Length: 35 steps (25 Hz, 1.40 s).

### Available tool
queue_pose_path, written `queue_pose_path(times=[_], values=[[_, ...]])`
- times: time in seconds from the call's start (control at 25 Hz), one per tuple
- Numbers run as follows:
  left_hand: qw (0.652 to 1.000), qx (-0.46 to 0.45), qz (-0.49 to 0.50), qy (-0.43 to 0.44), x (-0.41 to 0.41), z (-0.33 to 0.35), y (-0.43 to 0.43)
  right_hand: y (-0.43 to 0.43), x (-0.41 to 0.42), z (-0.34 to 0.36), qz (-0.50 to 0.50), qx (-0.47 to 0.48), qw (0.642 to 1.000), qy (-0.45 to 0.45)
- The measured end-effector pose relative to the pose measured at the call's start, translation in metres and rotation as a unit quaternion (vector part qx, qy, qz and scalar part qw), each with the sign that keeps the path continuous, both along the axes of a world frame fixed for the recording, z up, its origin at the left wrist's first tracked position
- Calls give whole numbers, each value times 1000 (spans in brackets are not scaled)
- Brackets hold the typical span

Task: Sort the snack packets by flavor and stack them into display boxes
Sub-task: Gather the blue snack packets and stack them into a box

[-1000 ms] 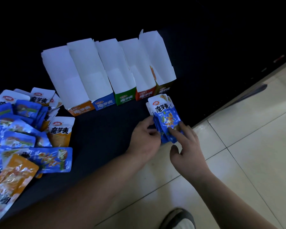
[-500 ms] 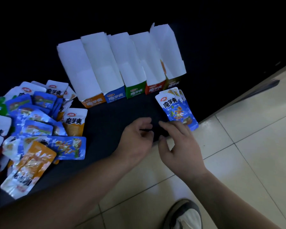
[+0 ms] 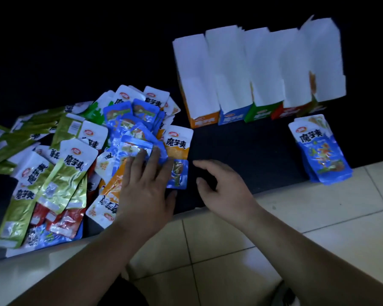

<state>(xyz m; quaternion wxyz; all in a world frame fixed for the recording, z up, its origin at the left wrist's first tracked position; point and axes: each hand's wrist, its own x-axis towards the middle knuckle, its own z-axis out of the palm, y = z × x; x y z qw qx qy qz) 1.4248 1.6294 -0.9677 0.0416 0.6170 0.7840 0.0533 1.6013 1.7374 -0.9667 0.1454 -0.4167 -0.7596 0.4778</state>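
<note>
Snack packets (image 3: pixel 75 155): the head view shows a loose, overlapping heap on the left part of the black table (image 3: pixel 241 146), with green, blue, orange, red and white-topped packets mixed together.
Blue stack (image 3: pixel 318 151): a neat pile of blue packets lies face up at the table's right front edge, well apart from the heap and just in front of the boxes.
Display boxes (image 3: pixel 252 74): five stand side by side at the back right with tall white flaps up. Their fronts from left to right are orange (image 3: pixel 205 122), blue (image 3: pixel 231 118), green (image 3: pixel 260 113) and red (image 3: pixel 283 111), then a darker one (image 3: pixel 318 109) whose colour is unclear. No packets can be seen inside them.
Left hand (image 3: pixel 146 188): palm down on the heap's right edge, with the fingers (image 3: pixel 156 153) straight and spread, lying flat on a blue packet (image 3: pixel 137 144) and gripping nothing.
Orange packet (image 3: pixel 178 142): face up, just right of the left fingertips.
Sideways blue packet (image 3: pixel 178 173): lies below the orange one, partly under the left hand.
Right hand (image 3: pixel 223 186): over bare black table between the heap and the blue stack, with the fingers loosely curled and holding nothing.
Floor (image 3: pixel 296 228): pale tiles lie below the table edge, under both forearms.
</note>
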Motion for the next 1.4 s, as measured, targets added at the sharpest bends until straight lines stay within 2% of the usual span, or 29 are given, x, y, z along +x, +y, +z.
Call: queue_pose_path(times=[0.12, 0.28, 0.44, 0.52, 0.6, 0.68, 0.76, 0.8, 0.88, 0.92, 1.0, 1.08, 1.16, 1.24, 1.4], values=[[997, 45, -38, -50, -31, -10, -10, 0, -19, 1, 14, 50, 996, -74], [988, 115, -52, -88, -58, -8, -22, -10, -40, 8, 57, 137, 963, -227], [988, 144, -34, -46, -75, -3, -28, -11, -53, 14, 36, 132, 956, -259], [991, 134, -6, -28, -87, -3, -35, -5, -55, 19, -10, 136, 966, -221], [990, 126, 47, -43, -94, -5, -45, -2, -66, 19, -35, 120, 985, -119], [978, 149, 114, -87, -98, -6, -51, -1, -83, 15, -24, 23, 999, -28], [956, 197, 162, -146, -104, -1, -51, -2, -102, 11, 1, -52, 998, -24], [947, 213, 170, -168, -107, 3, -49, -3, -109, 9, 21, -41, 997, -63], [941, 232, 162, -188, -110, 11, -45, -6, -118, 5, 30, 22, 991, -129], [940, 236, 158, -189, -110, 14, -44, -8, -121, 3, 9, 43, 991, -126], [930, 248, 177, -207, -113, 16, -44, -11, -123, -2, -57, 26, 997, -42], [917, 258, 200, -231, -119, 17, -44, -9, -121, -3, -81, -18, 996, 36], [931, 232, 184, -214, -123, 12, -46, -6, -119, 1, -82, -63, 994, 45], [947, 212, 150, -187, -120, 8, -46, 0, -116, 8, -125, -99, 985, 60], [948, 274, 99, -125, -112, 21, -40, 8, -117, 23, -169, -109, 972, 122]])
